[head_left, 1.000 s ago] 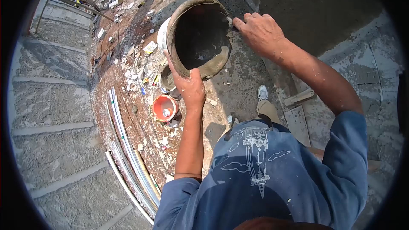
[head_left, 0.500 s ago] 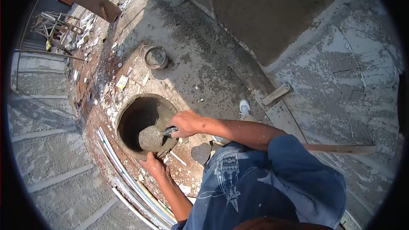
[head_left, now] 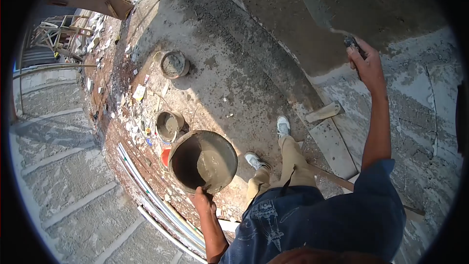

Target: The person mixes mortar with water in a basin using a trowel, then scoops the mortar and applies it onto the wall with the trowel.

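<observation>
My left hand (head_left: pixel 202 201) is closed on the near rim of a wide round mortar bucket (head_left: pixel 183 164), which is tilted and has wet grey mortar smeared along its inside. In my right hand (head_left: pixel 366 66) is the handle of a trowel (head_left: pixel 316 7), held out at the upper right. Its long flat blade points up and left, over a dark, damp plastered wall (head_left: pixel 381 0). Whether the blade touches the wall I cannot tell. Lighter, rough grey plaster (head_left: pixel 410 93) borders the dark area.
Two smaller buckets, one with grey mortar (head_left: pixel 174 64) and one with paler mix (head_left: pixel 168 126), stand on the ground beyond the big one. A red container (head_left: pixel 165 156) shows behind it. Long pipes (head_left: pixel 141 190) lie at left, rubble (head_left: pixel 139 93) is scattered, and a wood block (head_left: pixel 323 112) lies near my feet.
My right hand has swung the trowel from the big bucket up and right to the wall; the mortar lump seen on it is gone. The bucket, in my left hand, has shifted right, revealing the paler-mix bucket.
</observation>
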{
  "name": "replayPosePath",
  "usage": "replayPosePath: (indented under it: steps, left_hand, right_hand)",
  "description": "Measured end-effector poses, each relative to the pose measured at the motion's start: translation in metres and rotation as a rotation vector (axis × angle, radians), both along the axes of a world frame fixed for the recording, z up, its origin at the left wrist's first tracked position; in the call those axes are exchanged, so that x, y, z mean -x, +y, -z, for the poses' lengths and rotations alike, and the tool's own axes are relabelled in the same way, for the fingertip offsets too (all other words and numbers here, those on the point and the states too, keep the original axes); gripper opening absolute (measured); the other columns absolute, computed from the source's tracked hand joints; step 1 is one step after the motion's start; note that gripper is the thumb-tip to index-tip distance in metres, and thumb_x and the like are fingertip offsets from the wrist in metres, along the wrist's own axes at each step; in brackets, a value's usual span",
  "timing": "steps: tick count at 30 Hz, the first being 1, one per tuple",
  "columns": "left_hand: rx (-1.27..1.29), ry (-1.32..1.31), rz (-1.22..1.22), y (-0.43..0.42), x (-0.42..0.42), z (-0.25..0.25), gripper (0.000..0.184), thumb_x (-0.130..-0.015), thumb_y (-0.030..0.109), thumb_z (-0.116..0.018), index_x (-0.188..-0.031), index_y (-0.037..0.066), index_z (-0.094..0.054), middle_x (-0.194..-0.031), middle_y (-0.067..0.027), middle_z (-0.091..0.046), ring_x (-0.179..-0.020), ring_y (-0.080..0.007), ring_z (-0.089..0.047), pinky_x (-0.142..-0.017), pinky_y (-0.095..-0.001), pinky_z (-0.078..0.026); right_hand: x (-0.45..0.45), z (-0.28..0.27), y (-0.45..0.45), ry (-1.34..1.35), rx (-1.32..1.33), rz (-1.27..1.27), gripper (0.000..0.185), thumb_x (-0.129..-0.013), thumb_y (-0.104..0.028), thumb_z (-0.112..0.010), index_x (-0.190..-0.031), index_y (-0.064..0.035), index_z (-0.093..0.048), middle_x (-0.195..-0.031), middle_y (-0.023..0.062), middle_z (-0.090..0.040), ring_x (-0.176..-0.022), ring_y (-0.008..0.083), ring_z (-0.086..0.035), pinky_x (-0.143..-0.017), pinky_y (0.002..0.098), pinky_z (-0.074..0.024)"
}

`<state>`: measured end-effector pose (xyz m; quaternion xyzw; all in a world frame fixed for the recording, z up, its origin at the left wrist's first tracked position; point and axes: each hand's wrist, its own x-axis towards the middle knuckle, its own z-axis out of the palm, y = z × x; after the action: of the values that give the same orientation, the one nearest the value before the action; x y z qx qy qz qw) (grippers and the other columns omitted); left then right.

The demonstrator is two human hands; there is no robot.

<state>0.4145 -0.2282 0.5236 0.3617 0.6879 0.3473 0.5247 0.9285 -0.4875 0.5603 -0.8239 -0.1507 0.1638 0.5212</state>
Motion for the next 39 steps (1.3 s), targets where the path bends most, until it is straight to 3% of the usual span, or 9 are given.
replayPosePath:
  steps: [3, 8, 10, 16, 21, 26, 28, 35, 39]
  left_hand:
    - [0.023, -0.101, 0.337, 0.022, 0.017, 0.041, 0.038, -0.087, 0.001, -0.058, -0.124, -0.003, -0.050, -0.099, -0.0149, -0.062, -0.081, -0.0280, -0.068, -0.065, -0.0396, -0.060]
    - [0.009, -0.244, 0.465, 0.007, -0.074, -0.021, 0.052, -0.084, 0.000, -0.054, -0.135, 0.002, -0.044, -0.106, -0.0154, -0.063, -0.083, -0.0253, -0.068, -0.066, -0.0369, -0.060]
    - [-0.200, -0.399, 0.644, 0.007, -0.087, -0.030, 0.065, -0.082, -0.006, -0.050, -0.146, -0.002, -0.037, -0.128, -0.0166, -0.058, -0.110, -0.0214, -0.060, -0.095, -0.0301, -0.050]
    - [-0.123, -0.377, 0.723, 0.033, -0.060, -0.067, 0.067, -0.083, -0.003, -0.052, -0.147, -0.007, -0.034, -0.121, -0.0139, -0.056, -0.096, -0.0174, -0.057, -0.090, -0.0283, -0.048]
    - [-0.603, -0.349, 0.686, 0.043, -0.032, -0.085, 0.064, -0.082, -0.002, -0.049, -0.144, -0.010, -0.035, -0.125, -0.0180, -0.056, -0.110, -0.0245, -0.054, -0.102, -0.0306, -0.041]
    - [-0.645, -0.279, 0.690, 0.063, 0.012, -0.114, 0.077, -0.080, -0.003, -0.048, -0.153, -0.007, -0.025, -0.139, -0.0212, -0.050, -0.119, -0.0251, -0.053, -0.107, -0.0312, -0.039]
    - [-0.679, -0.301, 0.636, 0.071, 0.021, -0.121, 0.082, -0.080, -0.004, -0.048, -0.157, -0.004, -0.020, -0.144, -0.0219, -0.047, -0.125, -0.0254, -0.051, -0.110, -0.0314, -0.036]
    - [-0.744, -0.149, 0.602, 0.079, 0.065, -0.130, 0.076, -0.083, -0.002, -0.050, -0.155, -0.004, -0.025, -0.144, -0.0209, -0.048, -0.128, -0.0262, -0.050, -0.111, -0.0321, -0.034]
    - [-0.728, -0.012, 0.582, 0.078, 0.084, -0.123, 0.065, -0.085, 0.000, -0.053, -0.147, -0.006, -0.035, -0.130, -0.0172, -0.056, -0.113, -0.0243, -0.057, -0.103, -0.0321, -0.042]
  right_hand:
    - [0.050, -0.060, 0.001, -0.294, 0.219, -0.153, 0.035, -0.089, -0.021, -0.069, -0.122, -0.0076, -0.069, -0.085, 0.0059, -0.068, -0.070, 0.0166, -0.062, -0.066, 0.0328, -0.0487]
    - [0.152, -0.088, 0.067, -0.510, 0.585, -0.558, 0.043, -0.082, -0.019, -0.072, -0.124, -0.0147, -0.067, -0.096, 0.0090, -0.068, -0.092, 0.0323, -0.067, -0.078, 0.0442, -0.0521]
    - [0.188, -0.043, 0.102, -0.736, 0.610, -0.579, 0.037, -0.084, -0.020, -0.069, -0.121, -0.0129, -0.067, -0.098, 0.0080, -0.066, -0.096, 0.0275, -0.066, -0.079, 0.0412, -0.0508]
    - [0.294, -0.071, 0.165, -0.984, 0.507, -0.720, 0.030, -0.087, -0.015, -0.060, -0.115, -0.0067, -0.067, -0.100, 0.0077, -0.067, -0.097, 0.0229, -0.065, -0.078, 0.0377, -0.0498]
    - [0.316, -0.092, 0.205, -1.086, 0.716, -0.689, 0.026, -0.086, -0.014, -0.062, -0.111, -0.0084, -0.067, -0.093, 0.0073, -0.066, -0.089, 0.0218, -0.066, -0.075, 0.0360, -0.0500]
    - [0.334, -0.153, 0.228, -1.397, 0.519, -0.562, 0.025, -0.087, -0.011, -0.062, -0.111, -0.0067, -0.067, -0.089, 0.0076, -0.067, -0.085, 0.0209, -0.067, -0.074, 0.0339, -0.0503]
    - [0.326, -0.153, 0.245, -1.349, 0.592, -0.615, 0.012, -0.084, -0.015, -0.065, -0.092, -0.0073, -0.070, -0.088, 0.0126, -0.072, -0.092, 0.0255, -0.072, -0.074, 0.0361, -0.0549]
    - [0.306, -0.084, 0.273, -0.479, 0.304, -1.069, 0.053, -0.076, -0.037, -0.069, -0.120, -0.0069, -0.072, -0.103, 0.0191, -0.074, -0.099, 0.0365, -0.070, -0.090, 0.0450, -0.0543]
    - [0.345, -0.057, 0.280, -0.394, 0.117, -1.021, 0.047, -0.077, -0.036, -0.069, -0.116, -0.0115, -0.074, -0.102, 0.0187, -0.074, -0.099, 0.0354, -0.071, -0.089, 0.0450, -0.0546]
